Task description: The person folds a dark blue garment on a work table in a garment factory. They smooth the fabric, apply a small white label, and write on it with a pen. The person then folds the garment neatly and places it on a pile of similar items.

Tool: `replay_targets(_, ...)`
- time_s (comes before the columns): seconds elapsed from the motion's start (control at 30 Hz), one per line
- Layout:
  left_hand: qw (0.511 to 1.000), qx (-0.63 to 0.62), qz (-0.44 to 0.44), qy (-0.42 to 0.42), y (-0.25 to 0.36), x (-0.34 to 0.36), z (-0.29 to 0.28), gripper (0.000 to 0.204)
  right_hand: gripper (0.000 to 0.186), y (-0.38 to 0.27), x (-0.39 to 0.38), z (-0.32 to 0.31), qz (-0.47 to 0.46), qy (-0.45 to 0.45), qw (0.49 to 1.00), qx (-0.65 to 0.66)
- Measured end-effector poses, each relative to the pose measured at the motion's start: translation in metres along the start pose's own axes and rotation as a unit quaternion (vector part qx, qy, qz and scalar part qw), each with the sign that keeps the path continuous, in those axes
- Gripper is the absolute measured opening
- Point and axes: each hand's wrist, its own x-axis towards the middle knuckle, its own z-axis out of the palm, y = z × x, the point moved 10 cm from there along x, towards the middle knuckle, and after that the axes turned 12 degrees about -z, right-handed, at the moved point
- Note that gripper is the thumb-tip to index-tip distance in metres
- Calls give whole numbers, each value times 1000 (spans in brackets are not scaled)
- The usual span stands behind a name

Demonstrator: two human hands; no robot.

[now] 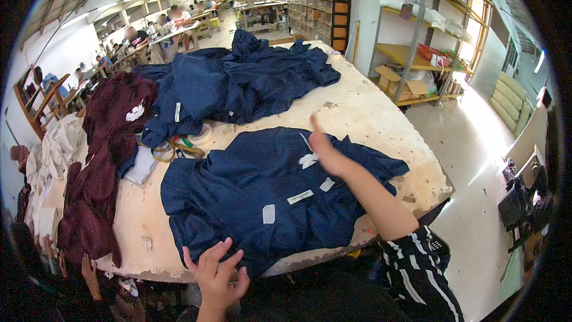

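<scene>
Maroon cloth: it lies heaped along the left of the table (143, 220); a wide sweep of my arm could drag it toward the blue garment (232, 170).
My left hand (217, 271): pressing hard here could ruck the near edge, or tug it over the rim. Back of the hand up, fingers fanned wide, tips at the cloth's near-left edge; I see nothing held.
Blue garment: spread in folds before me, mid-table — uneven pulling could skew it, and its own weight could slide it off the front.
White tags (300, 197): scattered on the garment; I can't tell if they're attached, so a brisk brush could shift loose ones.
White string (308, 160): just beside my right hand (322, 146), it could catch on a finger.
My right hand: forearm reaching across the garment's right side, hand edge-on — too blurred to tell finger spread or contact.
</scene>
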Motion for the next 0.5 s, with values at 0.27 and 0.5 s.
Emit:
replay_targets(0.27,1000,-12,16,13,13,18,4,27,78,-21,-67,30,3,-149,962,-227)
replay_targets(0.5,972,-51,-229,-21,-68,24,12,27,53,-49,-78,-144,43,161,980,-108)
